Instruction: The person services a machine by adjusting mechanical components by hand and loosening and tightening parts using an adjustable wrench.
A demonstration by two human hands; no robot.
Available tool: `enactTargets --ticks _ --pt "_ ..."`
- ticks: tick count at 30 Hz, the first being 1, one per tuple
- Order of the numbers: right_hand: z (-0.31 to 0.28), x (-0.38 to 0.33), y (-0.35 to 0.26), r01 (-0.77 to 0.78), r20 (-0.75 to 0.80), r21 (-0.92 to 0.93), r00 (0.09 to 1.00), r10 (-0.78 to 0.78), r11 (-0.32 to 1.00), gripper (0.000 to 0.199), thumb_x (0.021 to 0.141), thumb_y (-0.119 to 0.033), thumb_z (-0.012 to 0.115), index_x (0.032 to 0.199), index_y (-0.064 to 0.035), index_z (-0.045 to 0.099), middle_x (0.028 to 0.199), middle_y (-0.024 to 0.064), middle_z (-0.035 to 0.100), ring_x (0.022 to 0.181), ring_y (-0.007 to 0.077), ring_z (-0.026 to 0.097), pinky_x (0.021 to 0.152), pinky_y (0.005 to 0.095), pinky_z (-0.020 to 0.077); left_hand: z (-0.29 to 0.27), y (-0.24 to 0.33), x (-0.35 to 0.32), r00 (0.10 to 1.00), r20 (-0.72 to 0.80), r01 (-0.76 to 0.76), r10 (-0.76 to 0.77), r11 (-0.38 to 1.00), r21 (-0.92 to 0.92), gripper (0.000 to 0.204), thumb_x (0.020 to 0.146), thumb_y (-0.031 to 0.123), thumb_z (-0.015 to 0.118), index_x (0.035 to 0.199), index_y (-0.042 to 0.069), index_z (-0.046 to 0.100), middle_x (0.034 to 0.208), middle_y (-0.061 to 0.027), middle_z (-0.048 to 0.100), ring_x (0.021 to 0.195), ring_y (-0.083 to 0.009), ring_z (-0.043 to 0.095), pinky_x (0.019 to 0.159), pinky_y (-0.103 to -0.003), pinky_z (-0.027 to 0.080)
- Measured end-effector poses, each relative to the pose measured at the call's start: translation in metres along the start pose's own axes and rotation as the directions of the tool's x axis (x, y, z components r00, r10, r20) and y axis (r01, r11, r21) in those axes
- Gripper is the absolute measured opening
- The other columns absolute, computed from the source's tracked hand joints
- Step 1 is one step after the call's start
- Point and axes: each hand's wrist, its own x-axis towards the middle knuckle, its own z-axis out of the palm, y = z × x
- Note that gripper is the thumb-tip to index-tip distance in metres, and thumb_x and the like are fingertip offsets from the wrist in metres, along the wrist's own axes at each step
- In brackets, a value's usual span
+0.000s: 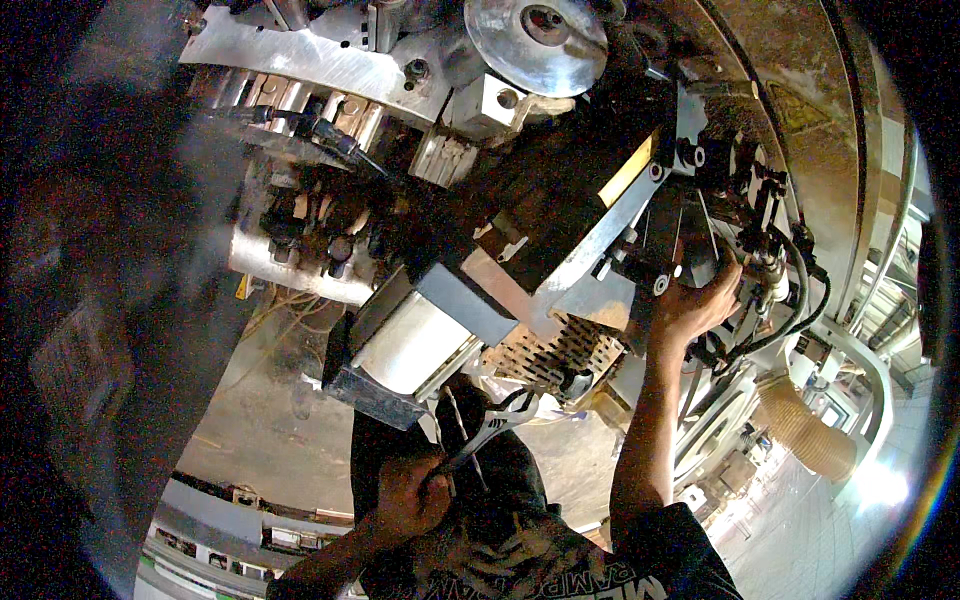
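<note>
My left hand (408, 498) is low in front of my body, its fingers closed round the handle of an adjustable wrench (488, 428). The jaws of the wrench point up and to the right. Beside the handle runs a thin metal rod (460, 432); whether the same hand grips it I cannot tell. My right hand (700, 302) reaches up to the right side of a large machine, its fingers curled at a dark metal fitting (702, 258) beside a bracket with bolts (640, 268). What lies inside those fingers is partly hidden.
A steel disc (545, 48) sits on the machine at the top. A grey box-shaped housing (425, 335) juts toward me, next to a slotted plate (555, 350). Black hoses (800, 300) loop right of my right hand. A ribbed tan duct (805, 425) hangs further right.
</note>
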Motion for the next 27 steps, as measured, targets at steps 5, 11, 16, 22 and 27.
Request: enactTargets --ticks 5,11,16,22,27 --pt "0.0 0.001 -0.005 -0.055 0.003 -0.026 0.998 0.055 0.998 0.061 0.079 -0.048 0.081 0.117 -0.0045 0.061 0.11 0.0157 0.068 0.102 0.0375 0.062 0.089 0.0491 0.0401 -0.005 0.007 0.014 1.0 -0.01 -0.011 0.01 0.998 -0.065 0.023 0.094 0.011 0.059 0.114 -0.001 0.057 0.069 -0.0126 0.061 0.054 -0.0297 0.061 0.05 -0.041 0.048" --pt "0.002 0.0 -0.004 -0.051 -0.004 -0.022 0.999 0.05 0.998 0.058 0.084 -0.039 0.079 0.121 0.0005 0.058 0.112 0.0209 0.066 0.103 0.0424 0.061 0.089 0.0506 0.0396 0.003 -0.002 0.004 1.0 -0.023 -0.002 0.0 0.998 -0.063 0.025 0.093 0.013 0.061 0.114 -0.001 0.057 0.071 -0.0135 0.062 0.053 -0.0303 0.06 0.05 -0.042 0.049" --pt "0.001 -0.002 -0.008 -0.122 0.049 0.0 0.991 0.122 0.993 0.05 0.083 -0.028 0.077 0.119 0.0005 0.058 0.112 0.0221 0.066 0.106 0.0443 0.06 0.091 0.0541 0.0396 0.009 -0.007 0.001 0.999 -0.042 0.026 -0.03 0.995 -0.093 0.03 0.092 0.016 0.063 0.115 -0.001 0.06 0.074 -0.016 0.062 0.057 -0.0322 0.06 0.054 -0.044 0.049" --pt "-0.002 -0.001 -0.01 -0.093 0.043 -0.006 0.995 0.093 0.996 0.049 0.081 -0.026 0.077 0.118 -0.0003 0.06 0.113 0.0187 0.067 0.103 0.0429 0.061 0.089 0.0518 0.0414 0.011 -0.018 -0.01 0.976 0.103 0.208 -0.194 0.966 -0.151 0.029 0.091 0.019 0.065 0.113 -0.001 0.062 0.077 -0.0166 0.064 0.063 -0.0326 0.063 0.058 -0.044 0.051" --pt "0.0 -0.009 0.006 -0.029 0.026 -0.082 0.999 0.032 0.996 0.061 0.079 -0.04 0.082 0.121 -0.0013 0.061 0.11 0.0207 0.067 0.099 0.0432 0.062 0.088 0.0531 0.043 0.009 -0.011 0.002 0.983 0.063 0.181 -0.172 0.967 -0.18 0.032 0.089 0.017 0.068 0.115 -0.001 0.061 0.076 -0.0149 0.065 0.063 -0.0309 0.064 0.059 -0.044 0.051"
